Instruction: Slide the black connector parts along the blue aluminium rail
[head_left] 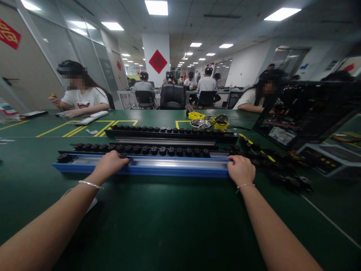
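Note:
A long blue channel [175,172] with a shiny metal inside lies across the green table in front of me. My left hand [111,164] is closed at its left part, fingertips at a small dark piece inside the channel. At the channel's right end, my right hand [241,169] is closed round the edge. One black round module [65,158] sits in the left end. Just behind stands a row of black round modules [170,151] in a dark channel, and farther back is another such row [169,130].
Loose black modules [293,183] and a grey metal box [332,158] lie at the right, before an open black case [304,113]. Yellow bins [196,116] and a metal bowl [200,124] stand at the back. People sit across the table at left and right.

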Action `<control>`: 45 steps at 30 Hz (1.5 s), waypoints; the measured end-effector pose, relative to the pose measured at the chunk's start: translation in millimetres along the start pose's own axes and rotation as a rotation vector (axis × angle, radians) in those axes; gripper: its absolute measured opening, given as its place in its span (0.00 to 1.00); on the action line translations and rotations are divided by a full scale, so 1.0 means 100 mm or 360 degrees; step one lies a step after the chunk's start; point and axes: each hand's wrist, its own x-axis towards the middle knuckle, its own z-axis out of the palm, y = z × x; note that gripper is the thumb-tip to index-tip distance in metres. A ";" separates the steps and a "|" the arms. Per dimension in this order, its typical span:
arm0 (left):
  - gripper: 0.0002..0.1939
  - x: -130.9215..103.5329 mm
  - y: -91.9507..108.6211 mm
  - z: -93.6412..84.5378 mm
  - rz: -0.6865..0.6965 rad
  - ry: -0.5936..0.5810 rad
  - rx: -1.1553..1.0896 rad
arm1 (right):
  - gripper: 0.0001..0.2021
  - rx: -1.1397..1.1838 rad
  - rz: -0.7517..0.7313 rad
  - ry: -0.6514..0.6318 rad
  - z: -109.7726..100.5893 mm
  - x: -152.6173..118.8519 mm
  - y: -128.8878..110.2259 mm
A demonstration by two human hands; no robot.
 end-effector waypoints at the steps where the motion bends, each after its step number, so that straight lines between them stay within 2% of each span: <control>1: 0.19 0.00 0.01 0.00 -0.0002 0.0004 -0.0004 | 0.16 0.0001 0.0000 0.0005 0.00 0.00 0.00; 24: 0.23 -0.01 0.14 0.15 0.0048 0.0079 -0.0035 | 0.17 -0.0009 -0.0014 0.0013 0.00 -0.01 0.00; 45: 0.22 -0.02 0.20 0.19 0.0037 0.0093 -0.0070 | 0.16 0.0022 -0.0007 0.0031 0.02 0.00 0.01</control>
